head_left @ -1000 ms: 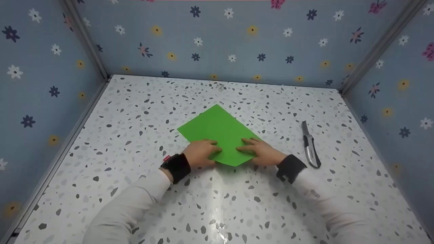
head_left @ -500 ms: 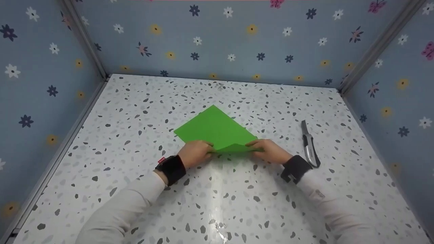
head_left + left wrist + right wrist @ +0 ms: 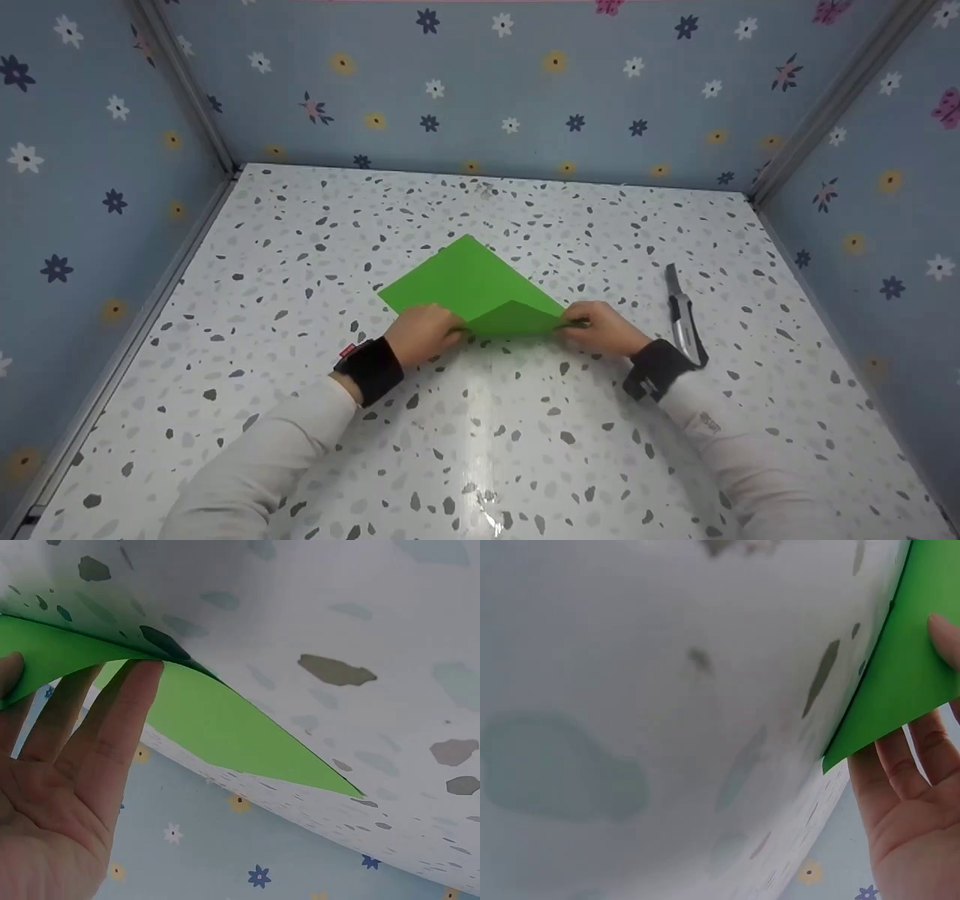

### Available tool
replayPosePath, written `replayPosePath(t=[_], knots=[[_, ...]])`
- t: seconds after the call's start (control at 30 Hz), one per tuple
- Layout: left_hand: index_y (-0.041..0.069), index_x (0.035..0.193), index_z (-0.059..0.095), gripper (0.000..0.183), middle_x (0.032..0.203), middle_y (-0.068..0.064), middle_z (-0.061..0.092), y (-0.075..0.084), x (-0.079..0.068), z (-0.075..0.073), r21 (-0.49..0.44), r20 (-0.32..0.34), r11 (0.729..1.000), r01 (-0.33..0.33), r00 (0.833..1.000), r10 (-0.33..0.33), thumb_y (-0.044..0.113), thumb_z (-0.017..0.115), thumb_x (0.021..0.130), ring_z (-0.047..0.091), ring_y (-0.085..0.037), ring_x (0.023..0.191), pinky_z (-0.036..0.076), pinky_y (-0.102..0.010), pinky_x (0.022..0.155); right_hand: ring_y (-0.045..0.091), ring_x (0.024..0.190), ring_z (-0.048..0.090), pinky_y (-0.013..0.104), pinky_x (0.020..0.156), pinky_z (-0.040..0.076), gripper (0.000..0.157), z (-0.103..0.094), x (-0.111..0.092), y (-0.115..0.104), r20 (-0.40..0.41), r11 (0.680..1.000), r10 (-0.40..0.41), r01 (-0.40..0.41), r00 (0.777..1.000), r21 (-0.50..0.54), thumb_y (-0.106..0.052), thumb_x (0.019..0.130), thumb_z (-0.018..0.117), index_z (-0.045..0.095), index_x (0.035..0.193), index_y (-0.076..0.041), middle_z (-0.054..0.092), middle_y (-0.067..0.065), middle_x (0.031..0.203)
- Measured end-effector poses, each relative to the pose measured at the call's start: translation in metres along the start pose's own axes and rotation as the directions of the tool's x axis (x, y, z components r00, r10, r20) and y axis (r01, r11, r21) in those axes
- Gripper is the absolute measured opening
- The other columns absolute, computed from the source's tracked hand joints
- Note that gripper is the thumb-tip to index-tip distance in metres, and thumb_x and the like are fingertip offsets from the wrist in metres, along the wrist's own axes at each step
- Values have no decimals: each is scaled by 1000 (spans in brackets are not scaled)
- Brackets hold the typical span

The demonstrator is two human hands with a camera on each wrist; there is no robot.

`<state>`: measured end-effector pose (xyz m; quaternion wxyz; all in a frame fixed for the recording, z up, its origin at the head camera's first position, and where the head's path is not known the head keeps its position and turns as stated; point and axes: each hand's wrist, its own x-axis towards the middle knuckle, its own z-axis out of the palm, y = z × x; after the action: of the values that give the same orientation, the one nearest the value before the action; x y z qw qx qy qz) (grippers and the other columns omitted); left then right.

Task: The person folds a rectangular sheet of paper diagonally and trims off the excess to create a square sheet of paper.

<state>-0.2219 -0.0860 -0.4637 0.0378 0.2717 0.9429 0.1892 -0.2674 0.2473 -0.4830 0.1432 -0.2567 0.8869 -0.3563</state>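
A green sheet of paper (image 3: 465,274) lies on the speckled table with its near edge bent up and over, making a darker flap (image 3: 514,316). At the left end of the bend, my left hand (image 3: 425,334) pinches the paper. My right hand (image 3: 604,330) holds the opposite end near the right corner. The left wrist view has the paper (image 3: 217,727) arching over the fingers, with the thumb (image 3: 9,671) on its other face. In the right wrist view, a thumb (image 3: 946,641) presses the paper while the other fingers lie behind it.
A utility knife (image 3: 685,330) with its blade out lies right of my right hand, close to the wristband (image 3: 658,367). Flower-patterned panels (image 3: 480,90) enclose the speckled table (image 3: 300,225) at the back and both sides.
Both hands have gone from lying flat on the paper to gripping its near part. That near corner has been lifted and turned over away from me. The sheet has shifted slightly left.
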Motion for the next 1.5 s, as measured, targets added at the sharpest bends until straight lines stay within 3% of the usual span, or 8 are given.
replayPosePath(t=[0.37,0.47,0.6,0.77,0.9,1.07,1.27,1.5], knots=[[7,112,71,22,99,-10,79,-5,18,1,-89,-62,987,132,989,-138,24,64,101,73,-24,86,62,-39,83,13,69,53,25,66,48,24,-3,9,-5,2,986,164,-164,987,-7,-28,98,69,63,83,-11,58,-2,77],[5,126,65,33,97,-11,77,-7,24,4,-68,-87,986,154,983,-159,26,64,101,72,-24,81,62,-38,78,17,83,62,32,81,54,17,-3,13,-4,-18,987,158,-158,987,-7,-26,97,70,69,102,-10,68,5,91],[6,148,48,55,89,-13,75,-8,30,7,-49,-116,984,173,977,-178,26,66,100,67,-23,67,59,-35,63,26,101,67,42,97,55,46,-2,18,-3,-57,988,152,-152,987,-4,-21,96,72,59,138,-5,72,19,113],[12,161,29,73,111,-17,74,-8,36,14,-18,-149,981,192,970,-193,29,66,100,63,-21,65,55,-32,56,23,94,61,32,86,51,56,0,23,-4,-77,986,164,-165,983,2,-18,97,69,49,149,-6,68,20,110],[20,162,30,68,145,-19,59,-6,39,20,16,-161,982,189,970,-184,31,61,103,71,-30,85,61,-38,63,20,94,57,27,81,48,56,4,25,-6,-87,983,185,-186,979,3,-19,100,65,47,151,-7,63,16,110],[22,154,46,48,161,-20,41,-1,40,24,65,-128,984,167,979,-157,36,50,108,65,-45,120,63,-54,83,30,110,60,41,96,53,54,7,27,-13,-96,972,233,-235,968,-10,-21,103,60,44,152,-5,61,21,120],[20,158,40,54,169,-16,31,2,41,27,102,-21,983,156,988,-154,46,36,111,45,-50,143,41,-65,116,36,123,56,51,111,47,52,10,33,-18,-91,949,315,-316,945,-3,-22,106,54,42,153,-5,58,24,134],[19,158,39,53,168,-14,34,1,43,31,107,37,983,151,987,-155,43,31,111,30,-53,152,24,-69,124,40,136,52,54,120,41,52,14,37,-20,-83,943,328,-331,941,-18,-21,107,49,40,154,-2,52,27,146]])
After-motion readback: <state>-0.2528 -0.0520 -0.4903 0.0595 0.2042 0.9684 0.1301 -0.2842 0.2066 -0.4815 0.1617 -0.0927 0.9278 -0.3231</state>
